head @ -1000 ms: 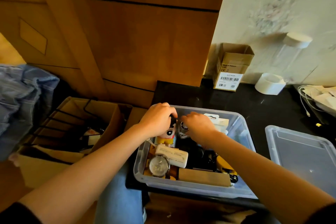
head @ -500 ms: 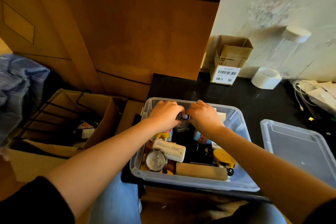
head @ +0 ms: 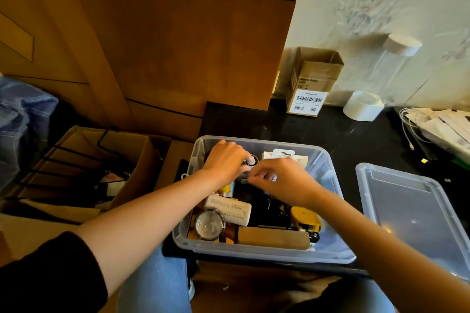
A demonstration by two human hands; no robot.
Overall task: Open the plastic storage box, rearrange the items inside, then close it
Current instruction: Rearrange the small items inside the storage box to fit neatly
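Note:
The clear plastic storage box stands open on the black table, and its lid lies flat to the right. My left hand is at the box's back left, closed around a small grey round gadget with a white centre. My right hand is beside it, fingertips pinched on the gadget's lower grey part. Inside lie a watch, a white charger, black cables, a yellow tape measure, a brown carton and a white packaged card.
At the back of the table stand a barcoded cardboard box, a white tape roll and a clear bottle. White cables and papers lie at the right. An open carton with a black wire rack sits left.
Both hands have moved toward the back of the box with the small gadget. My right hand has dropped a little lower and apart from the left.

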